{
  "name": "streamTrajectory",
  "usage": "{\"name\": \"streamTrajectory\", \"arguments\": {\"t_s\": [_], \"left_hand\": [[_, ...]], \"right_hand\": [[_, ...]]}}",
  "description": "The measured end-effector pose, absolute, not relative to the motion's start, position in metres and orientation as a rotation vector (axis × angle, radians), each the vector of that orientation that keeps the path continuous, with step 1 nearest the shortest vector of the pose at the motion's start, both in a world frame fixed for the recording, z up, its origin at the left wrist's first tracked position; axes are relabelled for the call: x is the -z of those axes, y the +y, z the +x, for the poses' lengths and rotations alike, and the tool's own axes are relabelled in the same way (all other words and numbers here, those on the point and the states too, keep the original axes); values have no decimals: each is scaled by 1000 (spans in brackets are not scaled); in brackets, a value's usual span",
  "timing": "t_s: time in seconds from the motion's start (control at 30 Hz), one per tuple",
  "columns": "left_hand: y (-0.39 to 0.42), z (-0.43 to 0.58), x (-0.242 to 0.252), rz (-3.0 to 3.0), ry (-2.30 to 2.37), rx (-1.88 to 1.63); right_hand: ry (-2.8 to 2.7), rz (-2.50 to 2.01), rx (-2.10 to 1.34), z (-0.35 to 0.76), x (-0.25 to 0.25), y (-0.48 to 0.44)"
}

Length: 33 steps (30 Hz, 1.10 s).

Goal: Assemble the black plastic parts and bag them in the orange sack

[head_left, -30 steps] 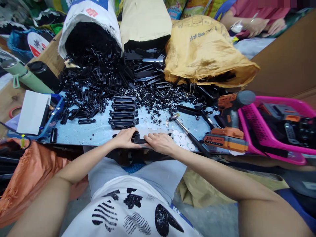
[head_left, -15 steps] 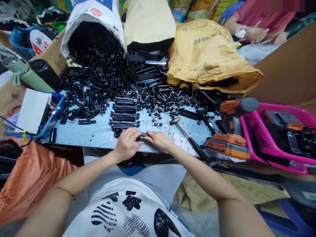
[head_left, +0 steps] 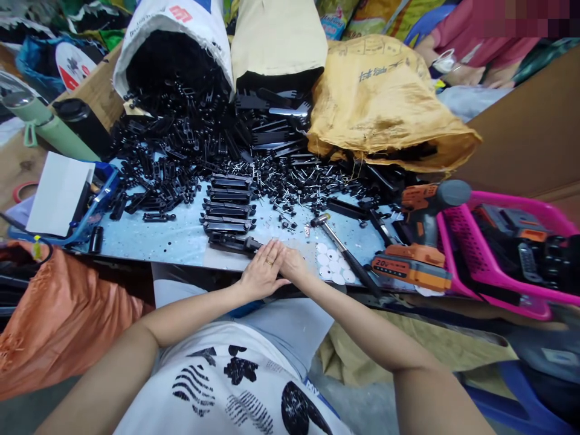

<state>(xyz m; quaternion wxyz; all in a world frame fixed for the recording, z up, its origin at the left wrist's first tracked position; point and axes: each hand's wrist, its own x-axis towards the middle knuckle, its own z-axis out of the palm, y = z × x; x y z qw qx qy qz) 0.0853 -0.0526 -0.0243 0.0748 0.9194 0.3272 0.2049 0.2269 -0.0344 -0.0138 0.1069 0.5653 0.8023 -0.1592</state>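
Note:
A long black plastic part (head_left: 231,243) lies near the table's front edge, its right end covered by my hands. My left hand (head_left: 263,270), with a ring on one finger, rests over that end and against the other hand, fingers stretched out and thumb apart. Close beside it, my right hand (head_left: 293,264) is closed at the same end of the part; its fingertips are mostly hidden. Just beyond, several similar black assemblies (head_left: 229,209) lie in a neat stacked row. Right of my hands are white round discs (head_left: 334,263) and a hammer (head_left: 342,246) with a black handle.
Loose black parts (head_left: 158,172) and metal-pinned pieces (head_left: 290,187) spread across the back, spilling from a white sack (head_left: 136,60) and others. At right stand a cordless drill (head_left: 419,241) and a pink basket (head_left: 493,254). A person's hands (head_left: 480,75) are at upper right.
My left hand has slid right along the black part, from its middle to its right end, and its fingers have straightened. The right hand has stayed near that end, shifting slightly.

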Motion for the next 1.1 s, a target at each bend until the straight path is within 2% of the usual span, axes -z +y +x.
{"name": "streamTrajectory", "arguments": {"t_s": [0.23, 0.43, 0.53, 0.6, 0.67, 0.8, 1.0, 1.1], "left_hand": [[-51, 86, 53, 2836, 944, -594], [-49, 84, 39, 2810, 964, -576], [-53, 88, 32, 2832, 972, -552], [-56, 93, 31, 2876, 930, -491], [-59, 99, 32, 2919, 905, -394], [-59, 107, 37, 2972, 965, -234], [-59, 108, 39, 2997, 958, -204], [-59, 107, 39, 2973, 946, -219]], "right_hand": [[2372, 1686, 355, 224, 30, -35], [2539, 1624, 360, 244, 4, -27], [2492, 2043, 126, 290, -9, -39], [2081, 2440, -79, 324, -6, -50], [1738, 2569, -133, 347, 2, -58], [1652, 2664, 60, 349, 0, -64], [2134, 2997, 976, 294, -82, -92], [2281, 3076, 911, 258, -85, -109]]}}
